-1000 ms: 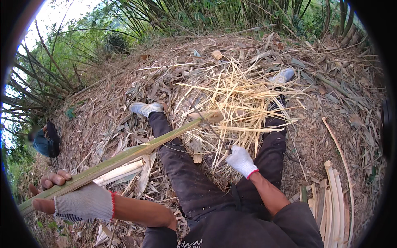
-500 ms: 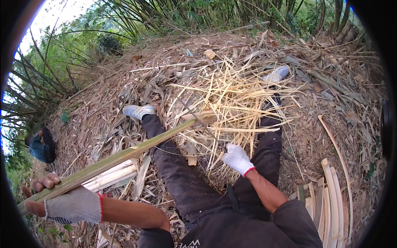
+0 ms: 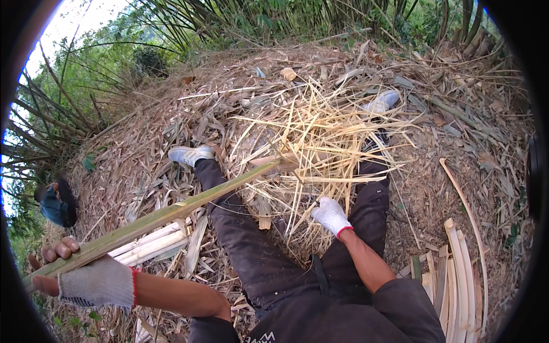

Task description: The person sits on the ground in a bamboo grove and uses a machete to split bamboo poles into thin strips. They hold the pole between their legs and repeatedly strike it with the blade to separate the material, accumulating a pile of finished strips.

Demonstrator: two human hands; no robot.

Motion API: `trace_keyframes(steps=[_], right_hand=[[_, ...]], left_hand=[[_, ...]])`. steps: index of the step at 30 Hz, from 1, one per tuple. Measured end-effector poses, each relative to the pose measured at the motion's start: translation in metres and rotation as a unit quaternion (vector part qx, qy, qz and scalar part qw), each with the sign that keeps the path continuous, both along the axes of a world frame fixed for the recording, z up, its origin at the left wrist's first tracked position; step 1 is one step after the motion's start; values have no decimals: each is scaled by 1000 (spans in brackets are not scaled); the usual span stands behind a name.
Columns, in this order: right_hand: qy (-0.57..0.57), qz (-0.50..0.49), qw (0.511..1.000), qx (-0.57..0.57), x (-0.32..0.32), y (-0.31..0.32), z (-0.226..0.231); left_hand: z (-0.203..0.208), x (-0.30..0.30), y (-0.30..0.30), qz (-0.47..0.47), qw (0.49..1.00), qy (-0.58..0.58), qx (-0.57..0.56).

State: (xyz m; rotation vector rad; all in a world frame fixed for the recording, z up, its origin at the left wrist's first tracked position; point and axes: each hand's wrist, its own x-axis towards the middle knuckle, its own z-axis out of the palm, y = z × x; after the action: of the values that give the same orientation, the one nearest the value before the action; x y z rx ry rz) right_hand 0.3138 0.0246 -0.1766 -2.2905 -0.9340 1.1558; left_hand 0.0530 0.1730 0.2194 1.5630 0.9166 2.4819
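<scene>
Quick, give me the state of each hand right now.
Left hand: closed around the long green bamboo pole.
Right hand: gloved, down among the pale split bamboo strips; what it grips, if anything, cannot be told.

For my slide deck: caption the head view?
Gloved left hand grips a green bamboo pole; right hand reaches into straw-coloured shavings.

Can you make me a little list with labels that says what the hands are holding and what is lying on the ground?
place: outdoors, ground covered in dry leaves
left hand: gloved, gripping the near end of a long green bamboo pole
right hand: white glove, down among the pale bamboo shavings
legs: dark trousers, stretched out, grey shoes
right side: stack of split bamboo strips
far left: blue bag
</scene>
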Motion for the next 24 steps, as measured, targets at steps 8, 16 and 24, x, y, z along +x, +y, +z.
trace_keyframes(steps=[8, 16, 24], right_hand=[[212, -97, 973, 1, 16, -6, -19], [466, -202, 861, 30, -9, -48, -25], [390, -218, 893, 53, -36, -83, 12]], left_hand=[[10, -49, -3, -208, 969, -100, -90], [7, -58, -7, -297, 954, -31, -37], [11, -69, -6, -350, 932, -88, -22]])
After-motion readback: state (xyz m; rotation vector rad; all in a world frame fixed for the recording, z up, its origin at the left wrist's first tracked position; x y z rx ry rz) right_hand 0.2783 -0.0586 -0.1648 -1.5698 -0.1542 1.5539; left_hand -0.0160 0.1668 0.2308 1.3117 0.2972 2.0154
